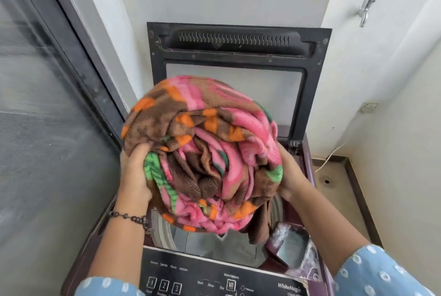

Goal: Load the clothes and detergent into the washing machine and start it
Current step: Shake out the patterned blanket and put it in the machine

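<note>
Left hand point(134, 171) at 9 o'clock and right hand point(290, 176) at 3 both grip bundled pink-brown-orange fleece blanket point(202, 152) above open maroon top-load washing machine point(307, 167) drum.

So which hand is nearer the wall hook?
Right. The right hand holds the blanket's right side, below the hook; the left hand grips the far left side.

The control panel point(214, 279) reads "WhiteMagic", "Wash Options", perhaps "Dry", and buttons 1, 2, 3.

Bright soft daylight, faint shadows, wide-angle bending at edges, slight blur throughout
</note>
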`<state>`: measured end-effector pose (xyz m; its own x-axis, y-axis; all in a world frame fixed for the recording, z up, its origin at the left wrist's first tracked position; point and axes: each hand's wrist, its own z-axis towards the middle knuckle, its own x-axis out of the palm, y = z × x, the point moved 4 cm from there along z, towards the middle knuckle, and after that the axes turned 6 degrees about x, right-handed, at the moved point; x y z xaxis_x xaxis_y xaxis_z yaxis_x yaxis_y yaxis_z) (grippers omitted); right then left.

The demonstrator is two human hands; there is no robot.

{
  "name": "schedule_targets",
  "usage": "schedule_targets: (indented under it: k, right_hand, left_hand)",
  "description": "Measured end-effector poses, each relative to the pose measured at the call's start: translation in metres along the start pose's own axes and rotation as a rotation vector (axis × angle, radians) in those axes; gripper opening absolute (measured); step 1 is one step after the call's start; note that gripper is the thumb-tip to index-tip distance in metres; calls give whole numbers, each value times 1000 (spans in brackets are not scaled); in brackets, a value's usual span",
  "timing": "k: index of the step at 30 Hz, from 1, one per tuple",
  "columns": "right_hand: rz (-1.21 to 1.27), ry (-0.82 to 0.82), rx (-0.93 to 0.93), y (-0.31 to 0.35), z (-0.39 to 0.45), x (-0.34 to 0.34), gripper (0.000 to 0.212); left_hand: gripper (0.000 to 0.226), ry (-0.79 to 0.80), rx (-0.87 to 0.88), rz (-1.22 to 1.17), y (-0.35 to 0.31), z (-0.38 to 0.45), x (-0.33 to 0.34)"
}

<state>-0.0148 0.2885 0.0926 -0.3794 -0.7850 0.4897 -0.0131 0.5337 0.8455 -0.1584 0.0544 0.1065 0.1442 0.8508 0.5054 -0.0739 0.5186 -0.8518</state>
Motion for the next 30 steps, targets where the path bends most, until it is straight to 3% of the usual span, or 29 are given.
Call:
schedule_targets:
  k: [2, 4, 5, 7, 9, 10, 13, 16, 22, 30]
  right_hand:
    - [-89, -96, 79, -18, 5, -18, 38]
    - [-293, -202, 220, -43, 12, -47, 24]
    - [-503, -230, 297, -54, 12, -59, 21]
    - [-964, -220, 440, -74, 12, -82, 36]
    - [-1095, -190, 533, -85, 10, -89, 53]
    - [-1118, -185, 550, -87, 9, -88, 53]
    - [-1173, -121, 563, -90, 10, -79, 42]
    - [-1196, -108, 551, -96, 13, -79, 37]
    - [-1150, -96, 531, -102, 15, -75, 30]
    - [-1201, -34, 504, -103, 5, -68, 33]
  left_hand:
    - [23, 153, -183, 170, 28, -7, -3]
    - [66, 274, -478, 373, 63, -13, -23]
    - [75, 335, -619, 523, 79, -16, -36]
    - [71, 658, -836, 1007, 104, -26, -59]
    - [97, 901, -935, 1385, 128, -34, -80]
    - [107, 962, -958, 1452, 134, -38, -82]
    - [86, 1044, -945, 1451, 141, -44, -68]
    - [102, 1046, -883, 1446, 148, -42, -59]
    - [85, 1011, -779, 1377, 150, -41, -39]
    - [92, 1024, -735, 1307, 145, -54, -26]
